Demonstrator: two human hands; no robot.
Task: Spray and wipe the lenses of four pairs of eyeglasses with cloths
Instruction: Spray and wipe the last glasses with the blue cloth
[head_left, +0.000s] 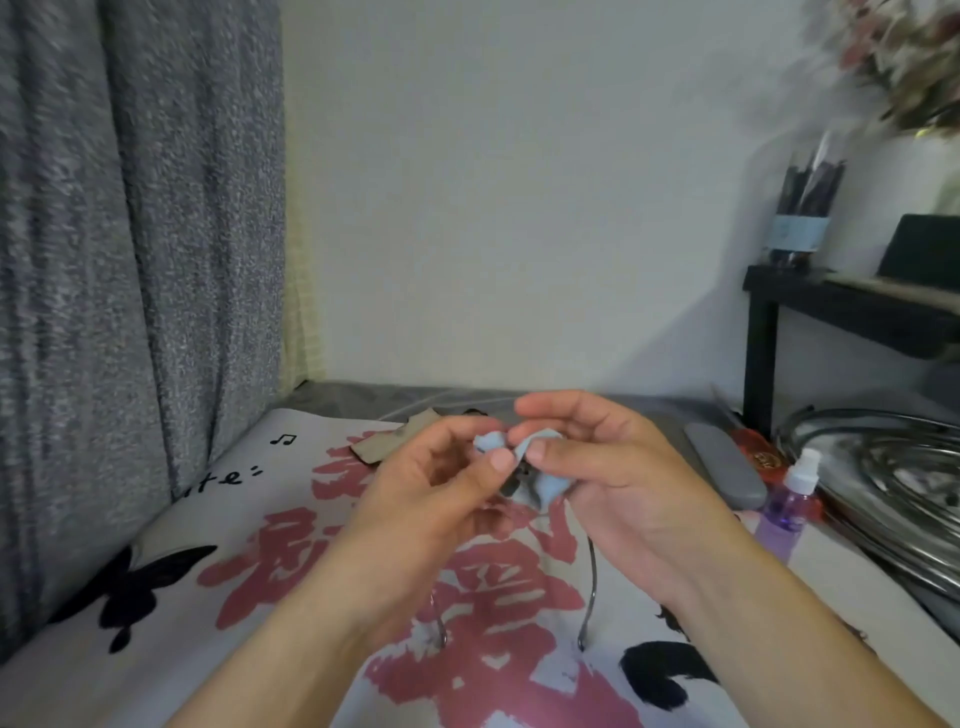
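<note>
Plain white wall (519, 182) filled the background, with a grey textured curtain (130, 234) hanging at the far left. The work surface was a white printed cloth (218, 519) bearing large red characters and black butterfly shapes.

Landmark for positions: the light-blue cleaning cloth (545, 486), held above the middle of the printed cloth.

Right of the blue cloth and further back stood a dark shelf unit (831, 306), carrying a jar of dark sticks (802, 213). Blurred flowers (898, 57) showed above that, at the top right corner. Right of the blue cloth, at table level, lay a round metal rack (893, 483), then nearer in a grey glasses case (724, 470), then a small purple spray bottle (787, 512) with a white nozzle, upright. Just behind and left of the blue cloth lay a tan cloth (387, 441), partly hidden by the hands.

Left hand (431, 499): fingers curled, thumb and fingertips pinching the left end of the blue cloth. Right hand (597, 462): fingers curled, pinching the blue cloth from the right.

The eyeglasses (589, 597) sat between the hands, front wrapped in the blue cloth; only dark frame fragments and two thin temple arms were visible, hanging down toward the viewer. Lens itself was hidden.
</note>
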